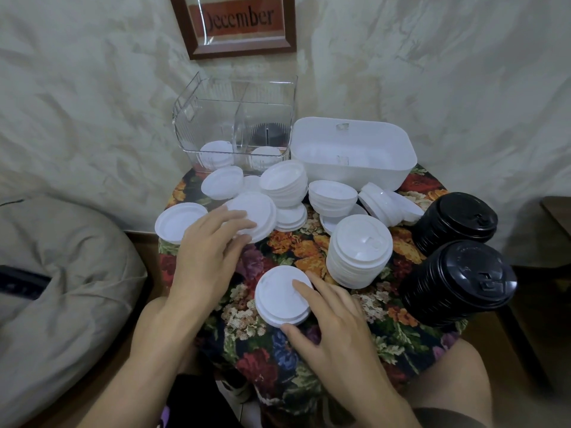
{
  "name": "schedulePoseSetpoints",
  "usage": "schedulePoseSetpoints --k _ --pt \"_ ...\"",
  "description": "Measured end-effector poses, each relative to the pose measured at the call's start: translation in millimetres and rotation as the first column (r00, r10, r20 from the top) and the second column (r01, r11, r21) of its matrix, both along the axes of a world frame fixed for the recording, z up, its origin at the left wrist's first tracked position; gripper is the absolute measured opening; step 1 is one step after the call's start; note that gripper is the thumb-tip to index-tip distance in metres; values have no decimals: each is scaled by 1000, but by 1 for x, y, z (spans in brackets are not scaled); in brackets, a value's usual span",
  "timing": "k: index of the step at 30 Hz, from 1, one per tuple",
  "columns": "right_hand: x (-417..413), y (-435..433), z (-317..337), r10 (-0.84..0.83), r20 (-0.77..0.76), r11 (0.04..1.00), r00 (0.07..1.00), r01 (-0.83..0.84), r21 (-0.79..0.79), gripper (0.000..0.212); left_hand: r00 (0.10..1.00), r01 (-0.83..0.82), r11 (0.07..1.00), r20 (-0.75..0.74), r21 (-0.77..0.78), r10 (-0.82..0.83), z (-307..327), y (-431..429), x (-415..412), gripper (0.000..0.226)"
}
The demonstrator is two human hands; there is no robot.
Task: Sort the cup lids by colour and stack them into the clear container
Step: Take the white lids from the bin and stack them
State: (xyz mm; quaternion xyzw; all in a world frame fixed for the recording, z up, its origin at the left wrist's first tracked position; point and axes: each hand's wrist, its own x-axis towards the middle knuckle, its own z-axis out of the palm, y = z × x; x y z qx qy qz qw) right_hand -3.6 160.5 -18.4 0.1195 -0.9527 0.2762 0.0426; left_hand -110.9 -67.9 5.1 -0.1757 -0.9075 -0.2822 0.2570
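Two hands on lids: right hand [333, 319] pinches short stack of white plastic cup lids [282, 296] btwn thumb & forefinger at near side of floral-cloth table [287, 247]. Left hand [210, 251] lies nearly flat, fingers resting on single white plastic lid [259, 211]. Tall white lid stack [360, 248] & two black lid stacks [457, 282] sit to the right. Clear divided plastic container [216, 118] at back holds a few white & black lids.

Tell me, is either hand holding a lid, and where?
The right hand pinches the near white lids, thumb at the near rim, forefinger on top. The left hand only rests straight fingers on a farther white lid.
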Motion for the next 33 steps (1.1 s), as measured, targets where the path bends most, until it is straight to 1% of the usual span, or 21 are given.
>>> schedulePoseSetpoints --k 2,4,6,9,11,13,14,16,17,18,20,22,23,25,26,27,29,31,33 --pt "0 1 3 -4 4 999 1000 5 -34 69 997 74 996 34 48 -76 8 3 16 15" --pt "0 2 5 -2 20 996 1000 3 -84 81 984 145 987 93 66 -151 10 3 32 17" --pt "-1 2 6 -16 61 992 998 24 -123 97 969 200 978 139 55 -206 7 1 45 22" --pt "-2 1 5 -18 59 988 998 26 -149 109 950 248 969 194 14 -246 2 -2 60 28" --pt "-1 1 5 0 49 988 999 8 -156 109 933 292 956 222 -2 -284 0 0 65 27" --pt "-1 1 5 16 23 991 1000 -13 -132 101 911 345 938 235 20 -340 -3 3 68 23" --pt "-1 0 5 20 19 994 1000 -18 -110 94 899 356 933 249 60 -359 -3 5 69 20" --pt "-2 0 4 6 37 996 999 -3 -93 87 880 306 927 307 219 -363 -1 8 69 17" --pt "-2 1 3 -3 40 996 999 6 -86 86 877 259 920 328 293 -351 1 9 68 18" --pt "-2 1 3 -6 40 998 999 9 -70 86 888 214 918 324 332 -325 1 9 64 19" --pt "-3 1 2 -7 44 1000 999 8 -29 82 939 125 943 269 310 -213 -3 7 49 22" --pt "-3 1 3 -6 42 1000 999 7 -6 78 974 3 980 223 201 -48 -8 4 29 26" --pt "-3 0 3 -4 39 1000 999 4 -2 75 976 -56 990 215 132 27 -9 3 20 30" --pt "-2 0 3 3 41 1000 999 -2 -2 70 966 -135 991 223 8 130 -11 5 4 39" --pt "-2 0 3 4 43 1000 999 -4 -4 68 962 -154 987 224 -40 159 -12 6 -2 41" --pt "-2 0 3 4 43 1000 999 -4 -5 67 960 -165 984 216 -74 177 -11 7 -7 37" --pt "-2 0 3 2 43 1000 999 -2 -6 66 962 -168 981 200 -95 184 -10 9 -13 23" --pt "-2 -1 3 2 47 1000 999 -2 -4 65 966 -151 986 201 -76 163 -9 10 -11 10" --pt "-2 -1 3 -5 46 1000 999 5 -9 65 967 -135 990 212 -42 140 -7 11 -3 3"
